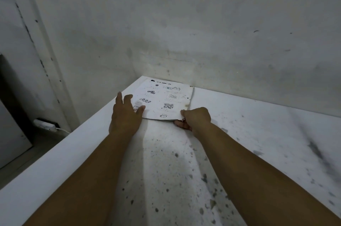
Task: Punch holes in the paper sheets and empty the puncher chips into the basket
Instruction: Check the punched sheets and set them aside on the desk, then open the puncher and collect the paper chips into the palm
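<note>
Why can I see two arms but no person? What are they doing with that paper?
The camera sits on the person's head and looks forward and down, so you see only their own bare arms reaching out, the way you see yours.

In front of them is a white table with dark speckles and smudges, pushed up against a grey wall. At its far corner lies a thin stack of white paper sheets printed with small black pictures.

The left hand rests flat and open on the near left part of the stack. The right hand pinches the stack's near right corner between thumb and fingers.

No hole puncher and no basket show in this picture. On the floor at the left lies a small white box with a cable.
</note>
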